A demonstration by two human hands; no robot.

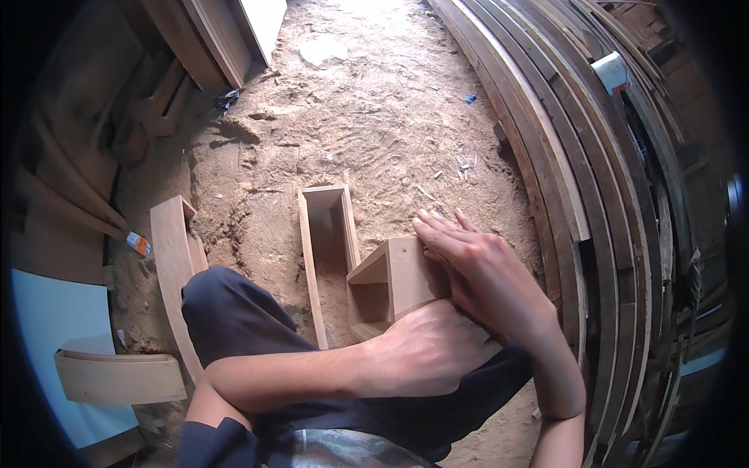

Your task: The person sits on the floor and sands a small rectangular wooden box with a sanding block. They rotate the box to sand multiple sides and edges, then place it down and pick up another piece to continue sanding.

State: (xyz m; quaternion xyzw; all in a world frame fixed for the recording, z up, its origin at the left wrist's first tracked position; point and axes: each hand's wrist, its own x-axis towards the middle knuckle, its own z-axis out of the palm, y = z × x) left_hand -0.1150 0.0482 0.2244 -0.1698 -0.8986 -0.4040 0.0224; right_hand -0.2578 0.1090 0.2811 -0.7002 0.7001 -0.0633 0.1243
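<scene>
Just past the dark trousers (234,308), near mid-view, I log a small wooden box (413,273), its open side facing left. Right hand (476,253): lies over the box's right part, fingers stretched long; palm hidden, so I cannot tell whether it grasps or only presses. Left hand (433,343): at the box's near edge, fingers out of my sight behind the right; grip unreadable from my remote seat. Left of the box, a longer wooden frame (310,257) on loose, dusty ground (374,117). Stacked boards (538,140) line the right side.
</scene>
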